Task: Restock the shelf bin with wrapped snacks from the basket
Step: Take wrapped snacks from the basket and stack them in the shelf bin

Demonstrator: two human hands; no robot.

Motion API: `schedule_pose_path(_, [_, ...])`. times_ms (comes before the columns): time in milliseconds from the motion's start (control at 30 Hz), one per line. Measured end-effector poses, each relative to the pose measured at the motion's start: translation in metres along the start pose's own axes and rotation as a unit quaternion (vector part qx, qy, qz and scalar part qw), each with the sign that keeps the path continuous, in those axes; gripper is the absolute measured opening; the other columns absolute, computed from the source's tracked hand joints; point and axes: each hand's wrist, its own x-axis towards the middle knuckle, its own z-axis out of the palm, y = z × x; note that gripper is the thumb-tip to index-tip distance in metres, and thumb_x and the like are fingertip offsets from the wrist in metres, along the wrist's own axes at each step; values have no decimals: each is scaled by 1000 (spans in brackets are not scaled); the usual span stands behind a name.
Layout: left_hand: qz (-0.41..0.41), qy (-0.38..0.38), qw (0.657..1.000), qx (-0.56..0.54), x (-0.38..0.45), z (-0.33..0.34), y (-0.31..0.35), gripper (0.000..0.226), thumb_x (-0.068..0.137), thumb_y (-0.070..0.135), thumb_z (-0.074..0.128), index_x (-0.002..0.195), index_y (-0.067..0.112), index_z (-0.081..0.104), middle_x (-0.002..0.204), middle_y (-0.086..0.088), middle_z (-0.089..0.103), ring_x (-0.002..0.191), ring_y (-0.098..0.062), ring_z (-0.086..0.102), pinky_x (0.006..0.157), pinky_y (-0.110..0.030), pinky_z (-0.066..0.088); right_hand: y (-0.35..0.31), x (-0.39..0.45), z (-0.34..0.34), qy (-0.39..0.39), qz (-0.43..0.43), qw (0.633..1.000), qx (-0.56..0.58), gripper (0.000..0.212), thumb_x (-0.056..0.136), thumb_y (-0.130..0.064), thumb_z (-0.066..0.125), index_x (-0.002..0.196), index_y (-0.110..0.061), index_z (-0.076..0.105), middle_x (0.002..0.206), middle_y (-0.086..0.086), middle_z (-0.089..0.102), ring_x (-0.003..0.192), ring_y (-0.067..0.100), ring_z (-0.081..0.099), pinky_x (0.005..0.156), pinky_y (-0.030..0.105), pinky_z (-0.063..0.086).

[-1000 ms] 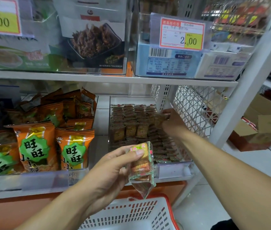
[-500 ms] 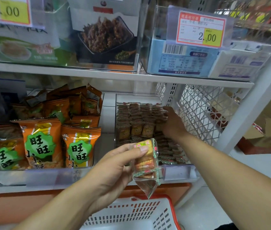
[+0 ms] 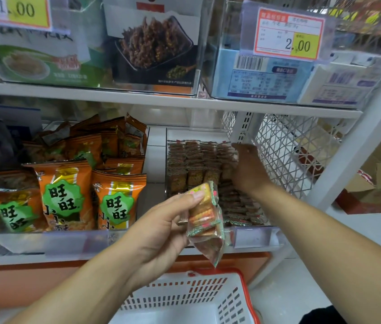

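Shelf bin rim below hands

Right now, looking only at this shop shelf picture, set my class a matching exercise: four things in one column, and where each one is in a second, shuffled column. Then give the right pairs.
Column 1
1. left hand
2. right hand
3. basket
4. orange bags

Column 2
A. on the shelf, left of the clear bin
B. reaching into the clear bin among the stacked snacks
C. below the shelf, white with a red rim
D. in front of the shelf, holding wrapped snacks

Pairs: 1-D, 2-B, 3-C, 4-A
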Motion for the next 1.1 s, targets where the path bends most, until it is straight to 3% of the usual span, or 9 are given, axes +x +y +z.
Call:
schedule_pose_path(67, [13, -1, 998, -58, -2, 0, 5, 34, 67, 16, 81, 99, 3, 82, 99, -21, 76, 84, -27, 76, 75, -43, 65, -13, -14, -16, 16, -14, 999, 38, 45, 91, -11, 67, 132, -28, 56, 140, 3, 51, 118, 23, 61, 100, 30, 48])
schedule_pose_path(133, [40, 6, 994, -104, -2, -1, 12, 29, 70, 16, 81, 96, 3, 82, 97, -20, 76, 80, -26, 76, 67, -39, 63, -25, -40, -32, -108, 21, 969, 223, 28, 92, -36, 71, 118, -29, 64, 124, -1, 67, 100, 18, 71, 88, 41, 60])
schedule_pose_path(200, [70, 22, 989, -131, -2, -2, 18, 26, 71, 18, 81, 91, 3, 83, 96, -20, 76, 79, -26, 77, 65, -37, 63, -30, -67, -42, -335, 52, 851, 401, 56, 83, -51, 76, 130, -24, 59, 128, 8, 68, 106, 24, 71, 89, 49, 59])
schedule_pose_path(267, [89, 36, 985, -140, -3, -2, 22, 26, 70, 20, 80, 89, 3, 83, 97, -20, 76, 79, -26, 77, 64, -36, 62, -38, -91, -46, -447, 22, 776, 444, 66, 83, -33, 81, 141, -20, 51, 133, 17, 64, 115, 31, 67, 90, 45, 58])
schedule_pose_path(367, [98, 37, 987, -120, -6, -1, 22, 20, 73, 20, 77, 84, 5, 83, 93, -19, 77, 78, -26, 77, 62, -35, 62, -50, -108, -41, -377, 13, 809, 451, 54, 85, -2, 76, 135, -12, 56, 126, 30, 63, 106, 32, 69, 85, 37, 59])
schedule_pose_path(567, [98, 49, 990, -88, -6, -6, 19, 26, 69, 12, 79, 93, 2, 82, 106, -24, 76, 98, -34, 76, 73, -45, 65, -46, -111, -42, -194, 56, 850, 487, 25, 90, 11, 64, 108, -6, 68, 107, 21, 74, 86, 23, 74, 69, 28, 63])
schedule_pose_path(700, [82, 87, 992, 49, -5, -16, 10, 44, 71, 20, 82, 112, 6, 74, 110, -18, 77, 103, -30, 76, 89, -45, 62, -39, -106, -50, -9, -89, 878, 470, 33, 84, 6, 73, 98, -24, 75, 113, 1, 76, 105, 17, 73, 86, 24, 58])
schedule_pose_path(833, [79, 71, 985, 133, -6, -15, 0, 46, 55, 34, 89, 98, 18, 82, 106, -12, 79, 93, -22, 78, 75, -31, 63, -41, -114, -43, -47, -178, 887, 423, 37, 83, 14, 70, 92, -20, 80, 122, -1, 72, 112, 15, 70, 92, 25, 56])
schedule_pose_path(1100, [50, 55, 986, 150, -7, -16, -2, 49, 58, 39, 86, 102, 17, 82, 106, -13, 79, 92, -19, 77, 72, -28, 62, -35, -118, -41, -132, -151, 888, 413, 39, 85, 22, 59, 102, -9, 76, 132, 0, 65, 108, 19, 70, 91, 31, 57])
